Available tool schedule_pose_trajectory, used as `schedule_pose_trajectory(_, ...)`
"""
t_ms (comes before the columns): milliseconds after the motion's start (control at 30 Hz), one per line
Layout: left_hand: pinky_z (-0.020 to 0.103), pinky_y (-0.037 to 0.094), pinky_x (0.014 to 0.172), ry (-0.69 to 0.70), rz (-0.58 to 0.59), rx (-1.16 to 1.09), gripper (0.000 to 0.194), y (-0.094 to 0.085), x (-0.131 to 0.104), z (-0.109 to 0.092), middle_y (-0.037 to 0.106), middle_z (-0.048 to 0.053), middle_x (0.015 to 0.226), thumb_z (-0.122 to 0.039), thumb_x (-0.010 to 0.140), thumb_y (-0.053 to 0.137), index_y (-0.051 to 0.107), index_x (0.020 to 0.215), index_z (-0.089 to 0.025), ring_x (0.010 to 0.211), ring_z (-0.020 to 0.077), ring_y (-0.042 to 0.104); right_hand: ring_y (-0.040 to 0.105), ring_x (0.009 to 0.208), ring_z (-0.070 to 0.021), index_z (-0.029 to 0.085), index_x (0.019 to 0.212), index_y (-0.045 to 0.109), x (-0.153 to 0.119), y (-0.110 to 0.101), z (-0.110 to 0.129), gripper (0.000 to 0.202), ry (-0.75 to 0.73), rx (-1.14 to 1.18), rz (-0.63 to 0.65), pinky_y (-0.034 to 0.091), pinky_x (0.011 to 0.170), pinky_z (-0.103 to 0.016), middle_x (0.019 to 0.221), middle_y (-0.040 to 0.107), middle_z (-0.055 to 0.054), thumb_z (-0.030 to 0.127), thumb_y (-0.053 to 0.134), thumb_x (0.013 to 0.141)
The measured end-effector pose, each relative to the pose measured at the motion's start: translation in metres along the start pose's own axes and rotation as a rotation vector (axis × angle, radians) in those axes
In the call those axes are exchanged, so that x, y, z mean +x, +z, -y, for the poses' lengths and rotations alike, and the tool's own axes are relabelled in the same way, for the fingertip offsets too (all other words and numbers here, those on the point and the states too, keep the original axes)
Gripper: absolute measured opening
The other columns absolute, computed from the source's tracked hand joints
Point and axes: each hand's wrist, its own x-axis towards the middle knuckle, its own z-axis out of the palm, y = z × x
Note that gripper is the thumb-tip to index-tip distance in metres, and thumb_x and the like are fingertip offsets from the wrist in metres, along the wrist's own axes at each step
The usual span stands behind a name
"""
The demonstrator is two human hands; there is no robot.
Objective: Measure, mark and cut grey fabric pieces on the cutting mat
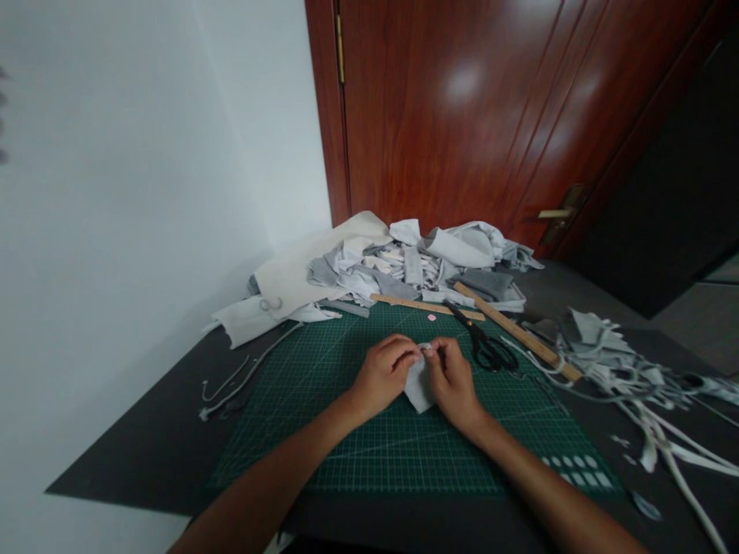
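Lying on the mat (323, 431), a grey scrap (416, 391) is being pinched at its top edge by the left hand (384, 377) and right hand (453, 381); scissors (488, 346) are lying near.

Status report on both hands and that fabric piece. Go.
Left hand and right hand both pinching small grey fabric piece over green cutting mat. Scissors lie right of the hands, apart. Nothing blocking.

head cam, fwd-down, close over mat (323, 431)
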Motion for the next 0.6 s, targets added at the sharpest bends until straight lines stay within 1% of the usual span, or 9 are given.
schedule_pose_trajectory(133, 0.026, 0.053, 0.074, -0.129, -0.05, -0.054, 0.005, 0.002, -0.0009, 0.0001, 0.072, 0.002, 0.086, -0.018, 0.088, 0.068, 0.071, 0.091, -0.02, 0.078, 0.0146, 0.066, 0.061, 0.069, -0.0187, 0.025, 0.099, 0.054, -0.0006, -0.0005, -0.0001, 0.011, -0.02, -0.002, -0.004, 0.048, 0.063, -0.03, 0.081, 0.065, 0.0, 0.033, 0.049, 0.103)
schedule_pose_trajectory(200, 0.026, 0.054, 0.074, -0.186, -0.05, -0.077, 0.006, 0.0028, -0.0013, 0.0007, 0.073, 0.002, 0.087, -0.022, 0.087, 0.07, 0.072, 0.093, -0.02, 0.078, 0.0152, 0.067, 0.062, 0.071, -0.0194, 0.025, 0.1, 0.054, -0.0011, -0.0007, 0.0001, 0.011, -0.025, -0.001, -0.004, 0.049, 0.064, -0.031, 0.082, 0.065, -0.001, 0.034, 0.049, 0.103)
schedule_pose_trajectory(300, 0.027, 0.054, 0.078, -0.204, -0.069, -0.079, 0.014, 0.0028, -0.0021, 0.0012, 0.073, 0.002, 0.091, -0.022, 0.086, 0.071, 0.07, 0.099, -0.021, 0.082, 0.0159, 0.067, 0.063, 0.072, -0.0197, 0.025, 0.1, 0.055, -0.0017, -0.0006, 0.0003, 0.011, -0.015, -0.004, -0.01, 0.049, 0.064, -0.031, 0.083, 0.066, -0.001, 0.034, 0.049, 0.103)
schedule_pose_trajectory(367, 0.027, 0.053, 0.078, -0.19, -0.096, -0.055, 0.015, 0.0022, -0.0025, 0.0011, 0.072, 0.001, 0.09, -0.021, 0.086, 0.07, 0.067, 0.101, -0.021, 0.082, 0.0154, 0.066, 0.061, 0.069, -0.0191, 0.025, 0.1, 0.055, -0.0017, -0.0004, 0.0002, 0.012, -0.001, -0.004, -0.01, 0.048, 0.062, -0.03, 0.081, 0.065, 0.0, 0.035, 0.049, 0.103)
schedule_pose_trajectory(467, 0.027, 0.051, 0.078, -0.097, -0.055, 0.019, 0.003, 0.0006, -0.002, 0.0003, 0.068, 0.001, 0.086, -0.018, 0.089, 0.064, 0.066, 0.089, -0.021, 0.081, 0.0148, 0.063, 0.06, 0.067, -0.0185, 0.025, 0.099, 0.055, -0.0014, 0.0001, -0.0004, 0.012, 0.004, 0.0, -0.01, 0.048, 0.06, -0.03, 0.079, 0.064, 0.0, 0.035, 0.05, 0.103)
schedule_pose_trajectory(533, 0.027, 0.05, 0.079, -0.025, -0.021, 0.027, 0.01, -0.0003, -0.0009, -0.0008, 0.067, 0.002, 0.087, -0.015, 0.091, 0.06, 0.066, 0.084, -0.02, 0.083, 0.0149, 0.063, 0.061, 0.068, -0.0185, 0.025, 0.099, 0.055, -0.0012, 0.0004, -0.0011, 0.012, -0.006, 0.0, -0.011, 0.048, 0.062, -0.03, 0.08, 0.064, 0.0, 0.034, 0.05, 0.103)
schedule_pose_trajectory(600, 0.026, 0.05, 0.079, -0.011, -0.02, 0.01, 0.012, -0.0007, 0.0001, -0.0021, 0.068, 0.003, 0.088, -0.013, 0.091, 0.059, 0.067, 0.084, -0.02, 0.083, 0.0148, 0.064, 0.061, 0.069, -0.0184, 0.024, 0.099, 0.055, -0.0012, 0.0007, -0.0018, 0.012, -0.014, 0.0, -0.006, 0.048, 0.063, -0.03, 0.081, 0.065, 0.0, 0.035, 0.05, 0.103)
